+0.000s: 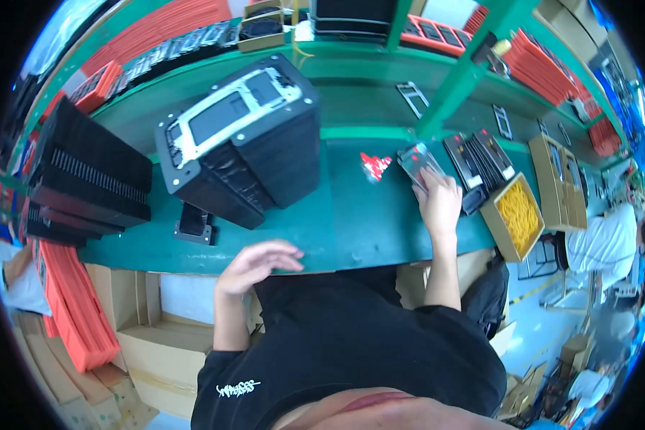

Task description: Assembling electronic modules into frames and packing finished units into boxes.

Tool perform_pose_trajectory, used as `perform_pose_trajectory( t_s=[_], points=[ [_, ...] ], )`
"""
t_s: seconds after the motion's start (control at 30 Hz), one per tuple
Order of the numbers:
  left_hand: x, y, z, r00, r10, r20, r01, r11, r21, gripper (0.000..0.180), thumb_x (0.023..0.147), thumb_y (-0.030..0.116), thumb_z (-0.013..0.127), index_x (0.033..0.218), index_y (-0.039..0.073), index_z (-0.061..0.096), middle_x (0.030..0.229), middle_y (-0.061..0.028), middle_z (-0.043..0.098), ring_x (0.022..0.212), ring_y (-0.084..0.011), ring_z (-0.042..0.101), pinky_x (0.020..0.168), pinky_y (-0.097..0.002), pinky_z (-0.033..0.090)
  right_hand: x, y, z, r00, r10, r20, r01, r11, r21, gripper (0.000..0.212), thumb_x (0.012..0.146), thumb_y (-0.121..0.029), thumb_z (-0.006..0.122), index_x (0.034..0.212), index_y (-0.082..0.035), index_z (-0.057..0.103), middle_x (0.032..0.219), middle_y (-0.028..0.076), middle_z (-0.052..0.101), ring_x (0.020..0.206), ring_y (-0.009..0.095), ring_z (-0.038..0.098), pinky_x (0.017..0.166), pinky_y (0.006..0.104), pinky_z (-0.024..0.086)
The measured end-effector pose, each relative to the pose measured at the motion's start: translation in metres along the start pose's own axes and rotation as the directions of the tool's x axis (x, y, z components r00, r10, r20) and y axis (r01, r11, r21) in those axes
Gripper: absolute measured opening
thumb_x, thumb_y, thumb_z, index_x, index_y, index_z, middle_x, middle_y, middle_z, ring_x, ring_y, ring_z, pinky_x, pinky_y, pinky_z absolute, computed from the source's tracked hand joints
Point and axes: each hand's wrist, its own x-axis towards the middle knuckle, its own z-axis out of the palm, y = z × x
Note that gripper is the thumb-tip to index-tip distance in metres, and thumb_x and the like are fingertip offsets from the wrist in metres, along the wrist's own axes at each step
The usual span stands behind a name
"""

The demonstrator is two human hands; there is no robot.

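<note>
My right hand has its fingers closed on the near edge of a thin grey rectangular panel at the right of the green work table. A small heap of red-and-white bits lies left of that panel. Fingers stretched out and holding nothing, my left hand hovers by the table's front edge. Beyond it stands a tall stack of black frames, topped by a white-and-silver frame. One small black frame piece lies at the foot of the stack.
Several dark panels lie right of my right hand, beside a cardboard box of yellow bands. More black frames are stacked at the left. A green post rises at the back, near a shelf with orange trays.
</note>
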Motion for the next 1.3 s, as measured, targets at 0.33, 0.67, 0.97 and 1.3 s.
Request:
perform_pose_trajectory(
  t_s=[0.33,0.67,0.97,1.3],
  points=[
    [0.105,-0.025,0.069,0.998,-0.043,0.051,0.03,0.976,0.217,0.053,0.105,0.03,0.055,0.146,-0.001,0.044,0.141,-0.0188,0.054,0.12,-0.0284,0.063,0.101,-0.0417,0.05,-0.012,-0.011,0.005,0.969,0.01,-0.248,0.009,0.997,0.073,0.021,0.086,-0.016,0.074,0.105,-0.008,0.077,0.101,0.005,0.077,0.098,0.025,0.069,0.09,0.0379,0.048],
    [0.122,-0.054,0.072,0.92,0.387,-0.068,-0.271,0.749,0.605,0.095,0.097,0.038,0.066,0.163,0.009,0.004,0.157,-0.0236,0.025,0.14,-0.0401,0.04,0.104,-0.0465,0.046,-0.033,-0.12,-0.04,0.997,-0.058,-0.056,0.068,0.239,0.969,0.019,0.094,-0.003,0.068,0.112,0.0,0.07,0.106,0.007,0.07,0.099,0.015,0.065,0.08,0.0294,0.051],
    [0.09,-0.062,0.058,0.883,0.467,0.034,-0.235,0.379,0.895,0.103,0.087,0.025,0.076,0.164,0.019,0.009,0.154,-0.027,0.028,0.131,-0.0486,0.045,0.102,-0.048,0.048,-0.031,-0.121,-0.009,0.898,-0.239,0.368,-0.435,-0.375,0.819,0.014,0.103,-0.014,0.062,0.112,-0.003,0.059,0.098,-0.001,0.06,0.087,0.006,0.057,0.077,0.0234,0.049],
    [0.079,-0.029,0.059,0.906,0.324,-0.272,0.033,0.589,0.808,0.09,0.091,0.018,0.071,0.163,0.013,0.017,0.146,-0.0226,0.046,0.115,-0.0369,0.06,0.094,-0.0431,0.052,-0.002,-0.1,0.02,0.901,-0.292,0.32,-0.364,-0.11,0.925,0.01,0.103,-0.015,0.061,0.103,-0.005,0.058,0.088,0.001,0.061,0.077,0.009,0.061,0.071,0.0259,0.052]
  ],
)
